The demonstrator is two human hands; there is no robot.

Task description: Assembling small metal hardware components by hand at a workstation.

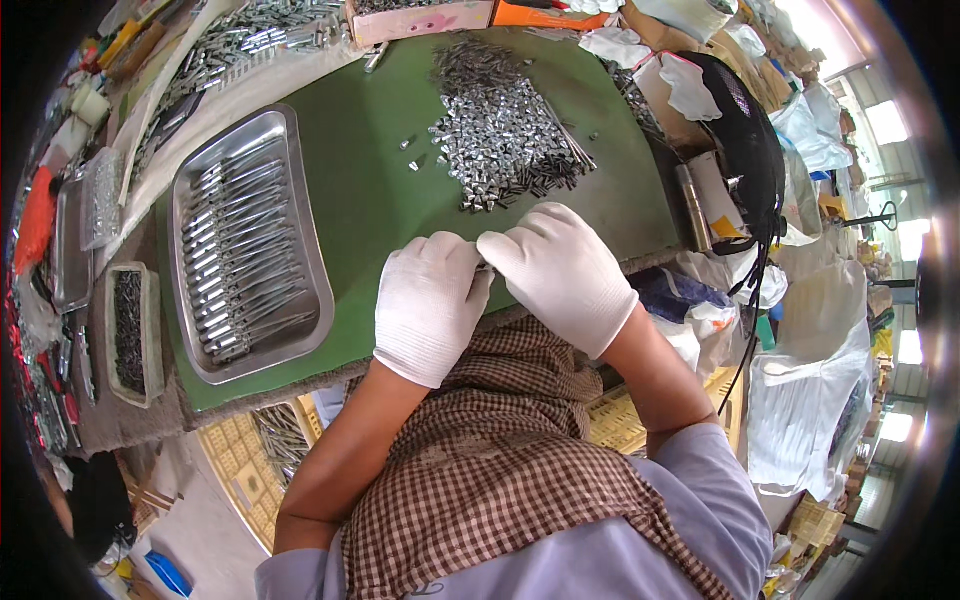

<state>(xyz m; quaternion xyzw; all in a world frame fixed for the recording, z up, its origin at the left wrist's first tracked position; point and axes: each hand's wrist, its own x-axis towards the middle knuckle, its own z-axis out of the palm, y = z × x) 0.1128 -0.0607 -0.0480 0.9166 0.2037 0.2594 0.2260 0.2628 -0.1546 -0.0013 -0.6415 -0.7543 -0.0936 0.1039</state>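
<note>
My left hand (428, 305) and my right hand (562, 278), both in white knit gloves, meet at the near edge of the green work mat (370, 150). Fingers and thumbs on both are closed in a pinch around a small metallic piece (484, 267), mostly hidden by the gloves. Just beyond them lies a heap of small shiny silver metal parts (490, 135). Short black pieces (545, 178) lie along its near right side. To the left, a steel tray (322, 300) holds a row of slim silver pen-like pieces (240, 245).
Dark small parts (475, 62) are piled farther back. A pink box (425, 20) stands at the far edge. Left of the tray is a narrow container (150, 330) of dark pieces. A black bag (735, 130) and a metal cylinder (692, 208) border the mat's right.
</note>
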